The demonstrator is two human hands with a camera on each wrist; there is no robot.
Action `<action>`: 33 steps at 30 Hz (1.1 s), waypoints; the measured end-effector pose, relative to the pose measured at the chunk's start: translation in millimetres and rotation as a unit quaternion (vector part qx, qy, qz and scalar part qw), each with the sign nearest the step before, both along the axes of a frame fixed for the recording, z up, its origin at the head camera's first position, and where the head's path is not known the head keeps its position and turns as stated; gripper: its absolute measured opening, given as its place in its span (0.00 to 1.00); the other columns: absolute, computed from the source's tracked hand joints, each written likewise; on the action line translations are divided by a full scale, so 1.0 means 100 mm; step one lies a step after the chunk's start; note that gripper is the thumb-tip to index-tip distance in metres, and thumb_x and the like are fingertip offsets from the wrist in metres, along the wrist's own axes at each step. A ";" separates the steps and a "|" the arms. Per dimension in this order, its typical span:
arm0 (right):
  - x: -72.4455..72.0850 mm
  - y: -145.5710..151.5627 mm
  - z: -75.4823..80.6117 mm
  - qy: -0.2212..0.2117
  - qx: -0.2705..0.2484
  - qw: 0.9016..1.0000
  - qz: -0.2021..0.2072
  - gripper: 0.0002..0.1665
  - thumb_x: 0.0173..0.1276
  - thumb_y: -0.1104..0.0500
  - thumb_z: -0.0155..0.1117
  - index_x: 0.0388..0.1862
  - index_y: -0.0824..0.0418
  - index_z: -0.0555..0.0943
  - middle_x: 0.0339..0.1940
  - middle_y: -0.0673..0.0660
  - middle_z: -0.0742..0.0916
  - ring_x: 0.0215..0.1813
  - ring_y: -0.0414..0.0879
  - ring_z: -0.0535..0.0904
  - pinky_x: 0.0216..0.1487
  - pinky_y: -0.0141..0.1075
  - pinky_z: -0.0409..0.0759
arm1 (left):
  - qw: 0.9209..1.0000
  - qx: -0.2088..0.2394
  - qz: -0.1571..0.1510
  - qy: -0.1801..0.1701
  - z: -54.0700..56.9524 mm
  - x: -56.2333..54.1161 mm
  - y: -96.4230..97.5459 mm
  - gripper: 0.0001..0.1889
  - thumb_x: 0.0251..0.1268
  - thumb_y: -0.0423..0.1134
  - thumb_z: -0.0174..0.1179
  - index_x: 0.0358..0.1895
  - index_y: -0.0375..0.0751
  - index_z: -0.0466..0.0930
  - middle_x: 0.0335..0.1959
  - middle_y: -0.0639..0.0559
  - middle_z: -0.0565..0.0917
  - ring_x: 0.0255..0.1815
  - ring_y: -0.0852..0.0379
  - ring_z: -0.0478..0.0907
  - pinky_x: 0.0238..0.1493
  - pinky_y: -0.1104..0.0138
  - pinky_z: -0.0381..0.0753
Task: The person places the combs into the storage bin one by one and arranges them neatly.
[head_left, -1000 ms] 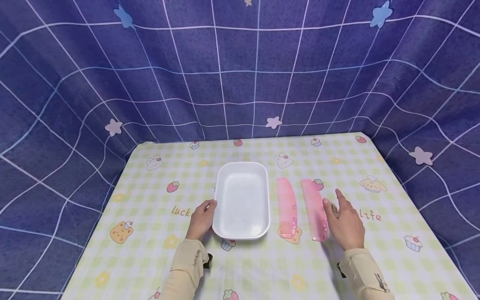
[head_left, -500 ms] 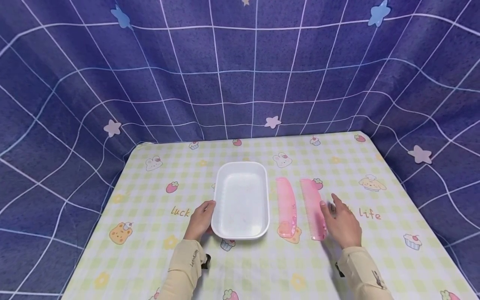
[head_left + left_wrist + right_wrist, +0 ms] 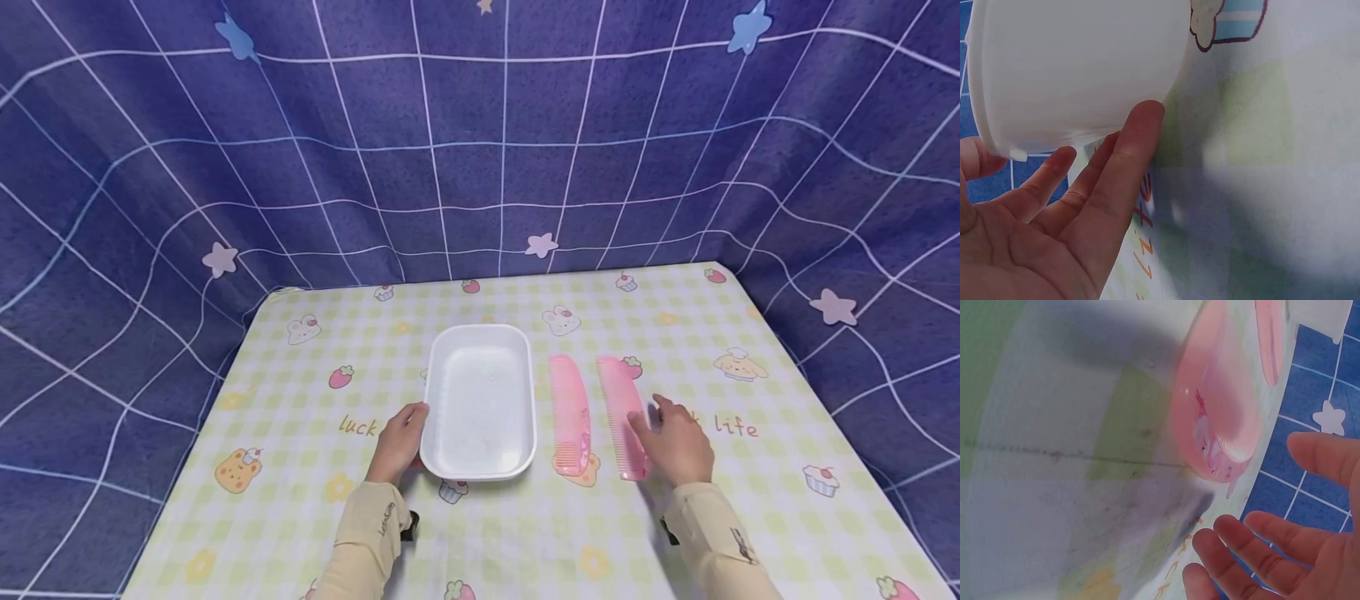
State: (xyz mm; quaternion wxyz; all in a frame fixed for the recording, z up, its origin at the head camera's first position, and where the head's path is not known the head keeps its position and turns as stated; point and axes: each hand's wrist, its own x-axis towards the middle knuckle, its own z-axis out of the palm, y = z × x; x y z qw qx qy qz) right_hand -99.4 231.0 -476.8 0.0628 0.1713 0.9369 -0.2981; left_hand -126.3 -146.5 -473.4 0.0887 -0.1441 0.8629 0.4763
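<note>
In the head view a white rectangular tray [image 3: 478,404] sits on the table. My left hand [image 3: 397,442] is at its left side; in the left wrist view extended fingers [image 3: 1138,140] touch the outer wall, with the thumb at the rim. Two pink combs lie side by side right of the tray: the left comb [image 3: 572,408] and the right comb [image 3: 618,408], teeth toward the left. My right hand [image 3: 678,446] hovers at the right comb, its thumb over the comb's edge. The right wrist view shows these fingers loosely bent, apart from the comb [image 3: 1194,406].
A green-and-white checked cloth [image 3: 285,517] with cartoon prints covers the table. Behind and on both sides hangs a dark blue grid-patterned curtain [image 3: 465,175] with star shapes.
My right hand has moved left, closer to the right comb, and its fingers have drawn in somewhat. The left hand stays at the tray; the tray and combs keep their places.
</note>
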 end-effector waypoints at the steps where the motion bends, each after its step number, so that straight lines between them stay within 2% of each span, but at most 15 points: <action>1: 0.00 0.00 0.00 -0.003 0.002 1.000 0.000 0.44 0.74 0.42 0.60 0.76 0.71 0.63 0.65 0.76 0.75 0.66 0.75 0.69 0.62 0.68 0.68 | 1.000 0.000 0.000 0.000 0.00 0.00 0.00 0.26 0.80 0.50 0.44 0.68 0.38 0.75 0.67 0.32 0.75 0.64 0.33 0.74 0.64 0.45 0.72; 8: 0.00 -0.01 -0.02 -0.012 0.020 1.000 0.004 0.43 0.72 0.44 0.63 0.72 0.73 0.66 0.59 0.78 0.77 0.61 0.75 0.73 0.58 0.67 0.72 | 1.000 -0.001 -0.003 0.005 0.01 0.01 0.01 0.25 0.81 0.50 0.44 0.67 0.37 0.76 0.66 0.31 0.75 0.64 0.33 0.74 0.65 0.44 0.71; 17: -0.03 -0.04 -0.06 -0.020 0.026 0.999 0.006 0.43 0.70 0.46 0.66 0.71 0.74 0.67 0.58 0.78 0.76 0.61 0.74 0.73 0.59 0.66 0.72 | 1.000 -0.003 -0.003 0.011 -0.01 0.00 0.00 0.25 0.81 0.49 0.45 0.66 0.37 0.77 0.64 0.31 0.77 0.61 0.34 0.76 0.62 0.45 0.73; 24: -0.05 -0.05 -0.07 -0.015 0.030 0.999 0.016 0.43 0.69 0.47 0.66 0.70 0.75 0.68 0.57 0.77 0.76 0.60 0.73 0.72 0.57 0.66 0.72 | 1.000 -0.003 -0.003 0.016 -0.02 0.00 0.00 0.25 0.81 0.49 0.45 0.67 0.36 0.77 0.65 0.31 0.77 0.65 0.32 0.73 0.67 0.44 0.68; 33: -0.08 -0.06 -0.10 -0.016 0.035 0.999 0.007 0.40 0.69 0.46 0.65 0.67 0.74 0.71 0.56 0.76 0.77 0.59 0.72 0.73 0.53 0.65 0.74 | 1.000 -0.005 -0.004 0.018 0.00 0.00 0.01 0.25 0.81 0.49 0.46 0.66 0.35 0.77 0.62 0.30 0.78 0.61 0.33 0.76 0.64 0.44 0.71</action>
